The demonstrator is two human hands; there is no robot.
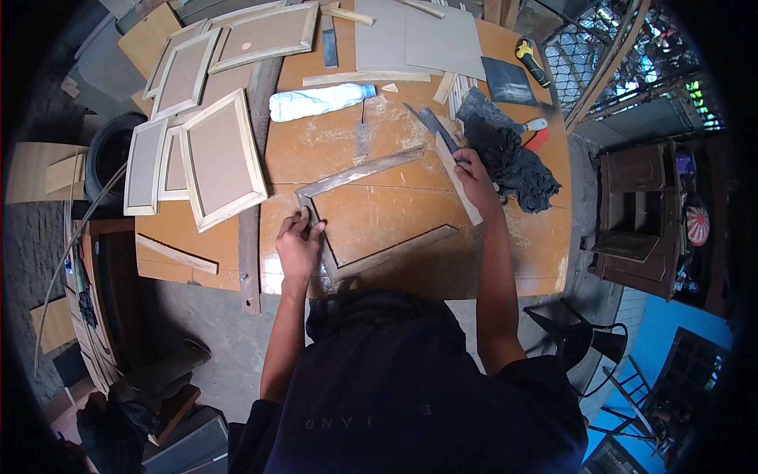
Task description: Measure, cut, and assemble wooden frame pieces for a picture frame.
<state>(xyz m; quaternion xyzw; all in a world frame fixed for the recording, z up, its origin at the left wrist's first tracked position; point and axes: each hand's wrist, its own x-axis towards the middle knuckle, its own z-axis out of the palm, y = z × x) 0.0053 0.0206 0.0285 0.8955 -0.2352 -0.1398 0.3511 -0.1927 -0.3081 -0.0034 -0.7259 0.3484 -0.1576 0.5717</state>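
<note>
A three-sided wooden frame (363, 174) lies on the table, its right side open. My left hand (296, 249) is closed on its left side piece, thumb and fingers on either edge. At the open side, my right hand (476, 180) has its fingers curled on a pale wooden strip (466, 197). A dark, long-bladed tool (436, 126) lies against the same fingers; its kind is unclear. Just right of that hand sits a crumpled black cloth (517, 170).
Finished-looking frames with backing boards (225, 162) cover the table's left side. A wrapped plastic bottle (320, 101) lies beyond the frame. Farther back are grey boards (418, 39), a yellow-black screwdriver (533, 62) and a putty knife (535, 125). One loose strip (178, 254) rests front left.
</note>
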